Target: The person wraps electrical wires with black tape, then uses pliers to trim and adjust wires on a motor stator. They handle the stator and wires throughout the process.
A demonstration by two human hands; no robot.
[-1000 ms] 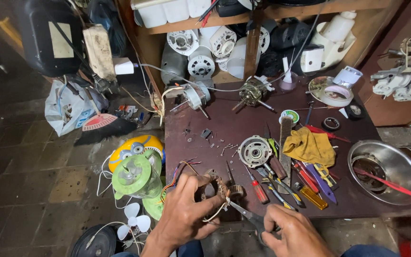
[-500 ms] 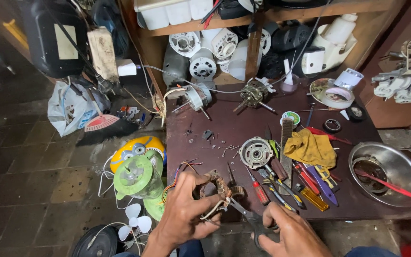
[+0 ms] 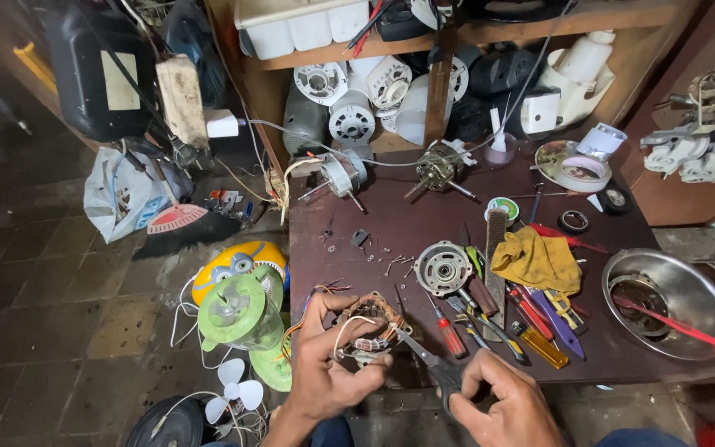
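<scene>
Gripping a copper-wound motor stator [image 3: 371,324] with trailing wires, the left hand [image 3: 324,372] steadies it while the right hand [image 3: 502,406] holds scissors [image 3: 432,368].

The right hand [image 3: 511,406] is cut off at the wrist by the bottom edge, and its palm swallows the handles of the pliers [image 3: 432,368]. The left hand [image 3: 328,372] covers the near side of the motor stator [image 3: 370,319], so where its thin wires end can't be made out. Just beyond the hands, the tiny screws [image 3: 386,263] on the tabletop [image 3: 391,223] are too small to tell apart. Far right of the hands, the grey metal bowl [image 3: 672,285] has its red rod running out past the edge.
</scene>
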